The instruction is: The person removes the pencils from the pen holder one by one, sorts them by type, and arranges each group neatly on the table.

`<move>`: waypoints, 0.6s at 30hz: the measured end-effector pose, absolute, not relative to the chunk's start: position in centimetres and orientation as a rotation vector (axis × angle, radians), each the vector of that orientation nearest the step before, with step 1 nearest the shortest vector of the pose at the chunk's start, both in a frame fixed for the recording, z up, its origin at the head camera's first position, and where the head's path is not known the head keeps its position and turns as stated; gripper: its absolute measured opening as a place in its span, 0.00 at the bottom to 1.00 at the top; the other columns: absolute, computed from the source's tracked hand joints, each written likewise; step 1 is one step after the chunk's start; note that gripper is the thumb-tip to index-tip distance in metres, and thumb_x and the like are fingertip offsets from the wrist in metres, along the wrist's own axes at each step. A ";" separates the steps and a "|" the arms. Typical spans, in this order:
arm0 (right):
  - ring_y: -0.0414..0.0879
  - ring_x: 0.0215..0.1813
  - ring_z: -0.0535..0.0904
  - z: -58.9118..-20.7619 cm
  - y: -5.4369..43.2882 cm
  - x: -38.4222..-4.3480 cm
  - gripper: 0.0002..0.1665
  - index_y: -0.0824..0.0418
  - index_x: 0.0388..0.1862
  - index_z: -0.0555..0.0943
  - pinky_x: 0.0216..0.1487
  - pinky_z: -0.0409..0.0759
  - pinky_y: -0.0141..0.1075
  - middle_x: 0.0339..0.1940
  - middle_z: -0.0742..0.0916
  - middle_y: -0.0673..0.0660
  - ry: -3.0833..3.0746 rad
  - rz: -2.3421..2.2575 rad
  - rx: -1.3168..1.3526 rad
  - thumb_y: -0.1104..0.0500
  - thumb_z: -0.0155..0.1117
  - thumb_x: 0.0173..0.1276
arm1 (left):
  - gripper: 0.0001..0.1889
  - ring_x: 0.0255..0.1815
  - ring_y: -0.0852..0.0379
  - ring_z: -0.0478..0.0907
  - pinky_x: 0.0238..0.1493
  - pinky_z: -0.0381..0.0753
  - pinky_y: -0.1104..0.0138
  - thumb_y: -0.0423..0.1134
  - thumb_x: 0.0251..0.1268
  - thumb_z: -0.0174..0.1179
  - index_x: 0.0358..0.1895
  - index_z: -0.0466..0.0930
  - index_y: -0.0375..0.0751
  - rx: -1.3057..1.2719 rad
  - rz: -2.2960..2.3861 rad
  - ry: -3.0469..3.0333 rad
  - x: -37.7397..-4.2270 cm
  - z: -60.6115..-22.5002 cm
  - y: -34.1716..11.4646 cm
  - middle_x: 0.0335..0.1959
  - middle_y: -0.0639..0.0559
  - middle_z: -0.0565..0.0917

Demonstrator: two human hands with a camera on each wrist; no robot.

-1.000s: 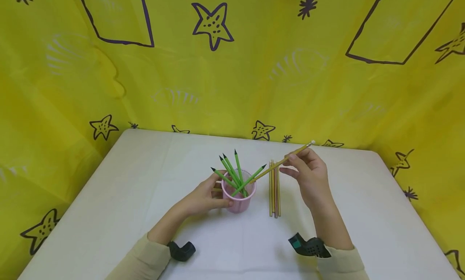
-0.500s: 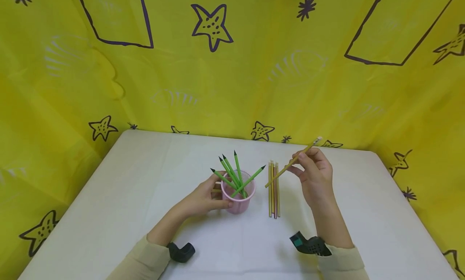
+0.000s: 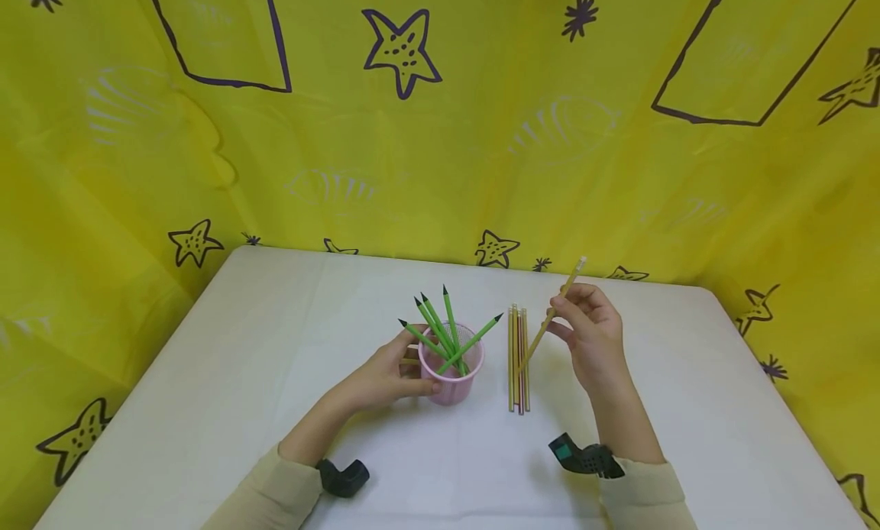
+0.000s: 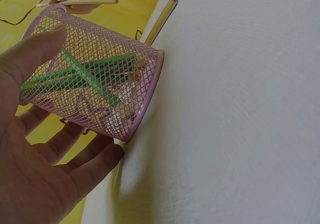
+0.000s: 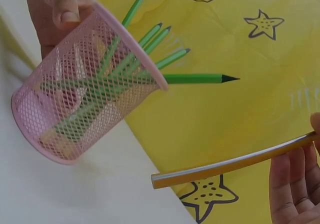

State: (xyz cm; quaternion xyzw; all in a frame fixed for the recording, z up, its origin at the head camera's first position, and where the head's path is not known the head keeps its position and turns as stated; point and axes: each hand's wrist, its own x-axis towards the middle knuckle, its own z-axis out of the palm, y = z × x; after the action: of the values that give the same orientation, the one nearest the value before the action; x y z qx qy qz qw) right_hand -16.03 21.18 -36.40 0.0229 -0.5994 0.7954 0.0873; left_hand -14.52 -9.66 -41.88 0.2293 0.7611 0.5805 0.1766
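Observation:
My left hand (image 3: 385, 373) grips a pink mesh pencil cup (image 3: 450, 393) from its left side, thumb across the front. Several green pencils (image 3: 451, 321) with dark points lean out of the cup, tips up. In the left wrist view the cup (image 4: 75, 39) stands on the white surface. My right hand (image 3: 598, 339) pinches a yellow pencil (image 3: 544, 328) near its white eraser end, which points up. The right wrist view shows this pencil's (image 5: 230, 164) flat lower end apart from the cup. Below it, several yellow and red pencils (image 3: 512, 370) lie side by side on the table.
The white table (image 3: 227, 408) reaches back to a yellow curtain (image 3: 440, 148) printed with dark stars. Dark wrist cameras sit at both cuffs, the left camera (image 3: 342, 478) and the right camera (image 3: 584, 457).
The yellow pencil in my right hand has swung from slanting toward the cup to a steeper tilt over the lying pencils. My left hand and the cup stay in place.

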 end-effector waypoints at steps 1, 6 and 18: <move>0.40 0.37 0.81 -36.5 21.2 -16.1 0.07 0.57 0.42 0.77 0.40 0.87 0.33 0.35 0.83 0.49 -1.790 2.367 0.053 0.67 0.63 0.71 | 0.42 0.66 0.41 0.74 0.66 0.76 0.53 0.39 0.60 0.71 0.74 0.55 0.47 0.648 1.645 2.155 -14.5 -41.9 -9.7 0.67 0.43 0.72; 0.39 0.37 0.80 -37.2 21.7 -16.6 0.10 0.57 0.46 0.77 0.39 0.87 0.31 0.34 0.82 0.48 -1.898 2.327 -0.058 0.66 0.65 0.69 | 0.42 0.66 0.41 0.74 0.66 0.76 0.53 0.38 0.60 0.71 0.74 0.56 0.48 0.663 1.654 2.144 -14.5 -42.0 -9.6 0.67 0.43 0.72; 0.38 0.38 0.81 -39.3 22.3 -17.6 0.21 0.55 0.58 0.74 0.40 0.85 0.29 0.37 0.82 0.45 -2.281 2.122 -0.185 0.62 0.68 0.69 | 0.42 0.66 0.40 0.74 0.65 0.77 0.53 0.37 0.60 0.71 0.74 0.55 0.46 0.666 1.640 2.168 -14.5 -41.8 -9.7 0.68 0.43 0.71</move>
State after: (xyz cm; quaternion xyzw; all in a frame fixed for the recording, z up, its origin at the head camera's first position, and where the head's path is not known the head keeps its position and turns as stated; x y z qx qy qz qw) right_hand -17.56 22.27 -39.30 -0.0593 -0.7307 0.6800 0.0103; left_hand -14.54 -9.68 -41.80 0.2344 0.7633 0.5774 0.1705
